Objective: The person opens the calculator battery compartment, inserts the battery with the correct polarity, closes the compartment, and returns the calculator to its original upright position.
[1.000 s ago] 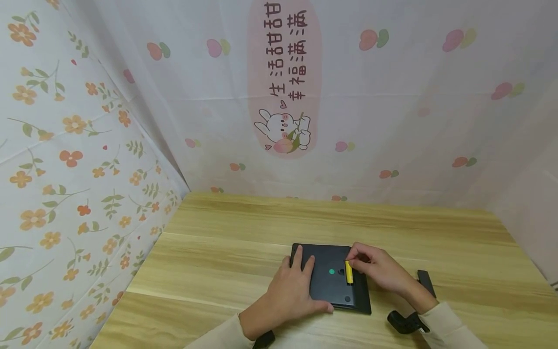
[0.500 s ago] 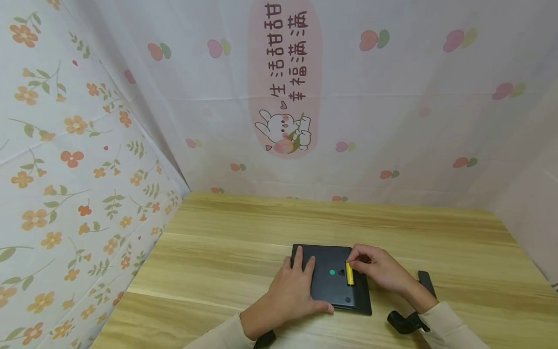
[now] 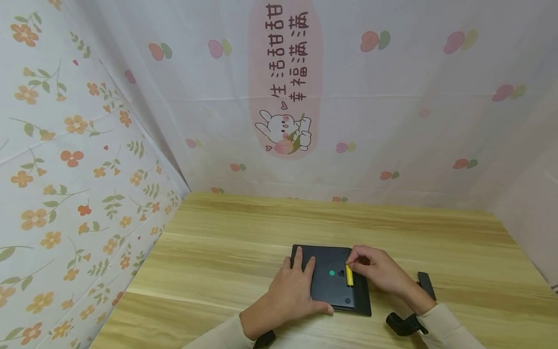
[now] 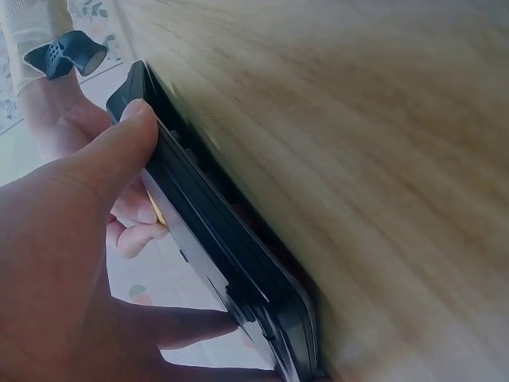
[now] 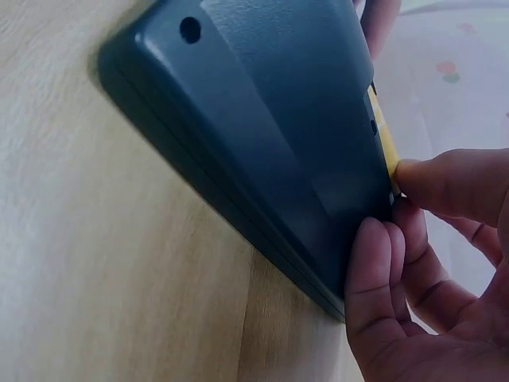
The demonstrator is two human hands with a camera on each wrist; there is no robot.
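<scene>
A dark calculator (image 3: 324, 276) lies back side up on the wooden table, a green round sticker (image 3: 332, 273) on its back. My left hand (image 3: 289, 291) holds it across its left part, fingers spread over the back and the thumb (image 4: 127, 147) against the near edge. A yellow battery (image 3: 349, 275) lies at the battery slot near the right side. My right hand (image 3: 381, 271) pinches the far end of the battery between thumb and fingers. In the right wrist view the battery (image 5: 384, 139) shows as a yellow strip along the calculator's back; how deep it sits I cannot tell.
On the right, partly behind the right wrist, lies a dark flat piece (image 3: 426, 285). A black wrist mount (image 3: 405, 324) sits by the right sleeve, another (image 3: 264, 339) under the left wrist. Patterned cloth walls (image 3: 209, 121) stand behind and left of the table (image 3: 226, 252).
Almost nothing differs. The right fingers stay on the battery's far end and have shifted very slightly toward me; the left hand and calculator hold their place.
</scene>
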